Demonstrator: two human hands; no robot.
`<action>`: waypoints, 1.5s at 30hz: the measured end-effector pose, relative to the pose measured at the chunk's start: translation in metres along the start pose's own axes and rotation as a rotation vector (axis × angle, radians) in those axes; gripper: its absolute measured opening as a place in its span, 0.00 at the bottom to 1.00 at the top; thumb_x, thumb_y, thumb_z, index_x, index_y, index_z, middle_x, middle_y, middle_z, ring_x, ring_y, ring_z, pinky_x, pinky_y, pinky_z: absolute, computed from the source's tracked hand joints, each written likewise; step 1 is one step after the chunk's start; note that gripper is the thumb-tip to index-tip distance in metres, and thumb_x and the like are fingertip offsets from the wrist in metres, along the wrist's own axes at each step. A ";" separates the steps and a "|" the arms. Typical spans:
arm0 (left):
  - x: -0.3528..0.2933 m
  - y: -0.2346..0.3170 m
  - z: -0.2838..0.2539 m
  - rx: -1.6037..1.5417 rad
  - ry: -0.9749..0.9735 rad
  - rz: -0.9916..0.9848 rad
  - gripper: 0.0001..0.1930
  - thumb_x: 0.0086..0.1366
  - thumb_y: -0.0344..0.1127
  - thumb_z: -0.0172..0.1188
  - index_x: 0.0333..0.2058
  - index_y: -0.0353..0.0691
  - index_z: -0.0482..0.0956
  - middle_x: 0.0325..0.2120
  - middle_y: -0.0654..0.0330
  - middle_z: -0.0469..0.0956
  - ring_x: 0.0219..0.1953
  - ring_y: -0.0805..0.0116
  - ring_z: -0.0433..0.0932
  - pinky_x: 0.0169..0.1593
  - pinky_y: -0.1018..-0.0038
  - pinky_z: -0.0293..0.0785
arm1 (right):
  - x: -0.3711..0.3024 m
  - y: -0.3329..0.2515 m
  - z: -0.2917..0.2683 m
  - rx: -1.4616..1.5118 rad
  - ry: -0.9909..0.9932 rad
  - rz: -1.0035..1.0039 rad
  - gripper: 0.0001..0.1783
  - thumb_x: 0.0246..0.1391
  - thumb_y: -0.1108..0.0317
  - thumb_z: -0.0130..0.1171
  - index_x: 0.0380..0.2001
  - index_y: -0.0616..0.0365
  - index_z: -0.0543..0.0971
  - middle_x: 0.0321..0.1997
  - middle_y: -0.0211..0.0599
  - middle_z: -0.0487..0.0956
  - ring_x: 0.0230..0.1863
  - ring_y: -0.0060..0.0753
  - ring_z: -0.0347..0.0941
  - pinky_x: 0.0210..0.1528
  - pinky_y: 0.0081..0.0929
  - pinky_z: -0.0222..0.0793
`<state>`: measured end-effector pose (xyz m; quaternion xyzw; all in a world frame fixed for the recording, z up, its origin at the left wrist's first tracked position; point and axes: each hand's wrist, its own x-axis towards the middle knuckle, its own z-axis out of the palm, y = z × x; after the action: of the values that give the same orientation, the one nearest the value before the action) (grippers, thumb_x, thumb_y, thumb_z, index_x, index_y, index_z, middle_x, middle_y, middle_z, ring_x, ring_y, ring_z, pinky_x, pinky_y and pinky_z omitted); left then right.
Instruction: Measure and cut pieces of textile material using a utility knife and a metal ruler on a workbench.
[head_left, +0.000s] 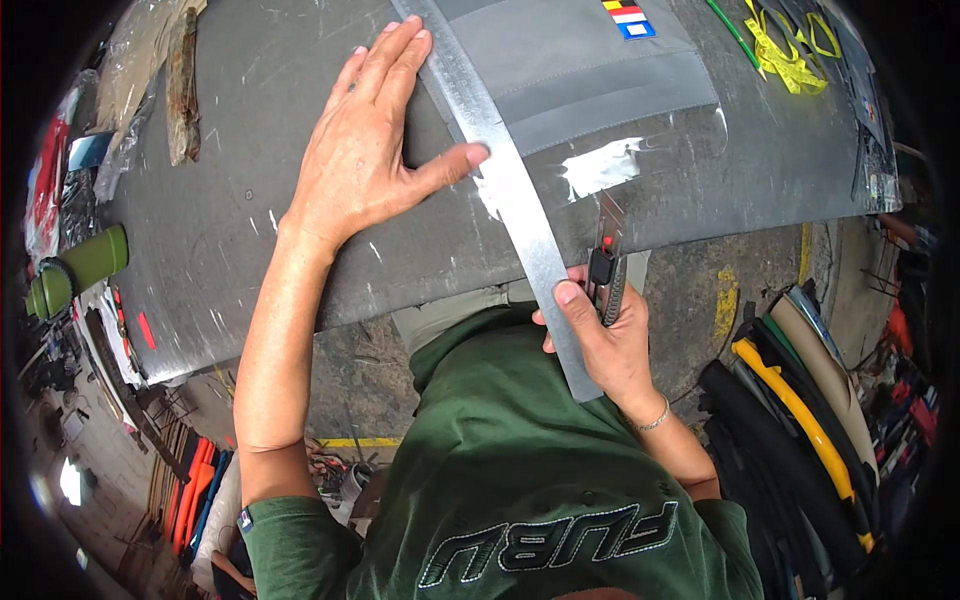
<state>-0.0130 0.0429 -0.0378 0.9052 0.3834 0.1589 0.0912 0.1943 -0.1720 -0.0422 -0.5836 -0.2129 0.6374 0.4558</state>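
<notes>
Nearby, green pencil (736, 39), yellow tape (783, 68), ruler (532, 232) overlapping fabric (600, 100)

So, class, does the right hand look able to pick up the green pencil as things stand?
Probably not: the right hand holds a snap-off utility knife and grips the metal ruler, though nothing appears to cover the green pencil.
</notes>
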 end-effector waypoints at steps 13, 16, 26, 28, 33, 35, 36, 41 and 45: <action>-0.001 -0.004 0.004 0.057 -0.006 0.003 0.34 0.73 0.49 0.56 0.70 0.35 0.63 0.72 0.49 0.61 0.75 0.53 0.57 0.79 0.56 0.48 | -0.001 -0.001 0.002 -0.010 0.044 0.011 0.17 0.68 0.60 0.63 0.47 0.65 0.76 0.33 0.40 0.83 0.31 0.31 0.85 0.24 0.27 0.81; 0.000 0.000 0.003 0.069 0.003 0.004 0.39 0.70 0.54 0.60 0.70 0.34 0.63 0.72 0.48 0.62 0.75 0.52 0.59 0.78 0.55 0.49 | -0.001 -0.001 0.001 -0.007 0.045 0.010 0.18 0.68 0.60 0.63 0.47 0.65 0.76 0.33 0.40 0.83 0.31 0.31 0.85 0.24 0.28 0.81; 0.002 0.000 0.004 0.044 0.006 -0.004 0.43 0.67 0.59 0.64 0.70 0.35 0.63 0.72 0.48 0.62 0.75 0.51 0.59 0.79 0.54 0.49 | -0.001 -0.002 0.001 -0.016 0.048 0.019 0.17 0.68 0.61 0.63 0.47 0.65 0.76 0.31 0.40 0.83 0.29 0.30 0.85 0.23 0.27 0.80; 0.001 0.000 0.003 0.042 0.008 -0.005 0.43 0.67 0.59 0.64 0.70 0.35 0.63 0.72 0.48 0.62 0.75 0.51 0.59 0.79 0.54 0.49 | -0.001 -0.003 0.002 -0.018 0.047 0.012 0.17 0.68 0.60 0.63 0.47 0.65 0.76 0.30 0.40 0.83 0.28 0.30 0.84 0.23 0.27 0.79; 0.001 0.000 0.003 0.036 0.010 -0.011 0.43 0.67 0.58 0.65 0.70 0.34 0.64 0.72 0.48 0.62 0.75 0.51 0.59 0.78 0.54 0.49 | -0.001 -0.003 0.001 -0.030 0.035 -0.001 0.17 0.68 0.60 0.63 0.46 0.65 0.76 0.29 0.41 0.84 0.25 0.29 0.83 0.22 0.26 0.78; 0.002 -0.002 0.005 0.079 0.030 0.014 0.46 0.66 0.65 0.62 0.67 0.29 0.67 0.69 0.43 0.66 0.72 0.49 0.64 0.77 0.54 0.52 | -0.001 -0.003 0.001 -0.030 0.050 0.014 0.17 0.68 0.60 0.63 0.46 0.65 0.76 0.29 0.42 0.84 0.24 0.28 0.82 0.22 0.26 0.77; 0.001 -0.002 0.005 0.082 0.032 0.012 0.46 0.66 0.65 0.62 0.67 0.29 0.67 0.69 0.43 0.66 0.72 0.49 0.64 0.77 0.54 0.52 | -0.001 -0.004 0.001 -0.031 0.047 0.012 0.17 0.68 0.60 0.63 0.46 0.65 0.76 0.29 0.42 0.84 0.24 0.28 0.82 0.22 0.26 0.77; 0.001 0.003 0.001 0.013 0.010 -0.023 0.43 0.66 0.57 0.66 0.70 0.34 0.64 0.72 0.48 0.62 0.74 0.50 0.60 0.78 0.53 0.50 | -0.001 -0.003 0.001 -0.055 0.048 0.003 0.17 0.69 0.60 0.63 0.46 0.65 0.76 0.28 0.41 0.84 0.25 0.28 0.83 0.23 0.26 0.78; 0.000 0.004 0.000 0.002 0.018 -0.031 0.44 0.65 0.57 0.66 0.70 0.34 0.64 0.72 0.48 0.62 0.75 0.51 0.60 0.78 0.53 0.50 | -0.001 -0.002 0.002 -0.051 0.055 -0.007 0.16 0.69 0.61 0.62 0.46 0.65 0.76 0.28 0.41 0.83 0.25 0.28 0.83 0.23 0.26 0.77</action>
<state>-0.0102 0.0408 -0.0370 0.8977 0.3985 0.1651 0.0893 0.1926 -0.1714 -0.0399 -0.6116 -0.2188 0.6139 0.4486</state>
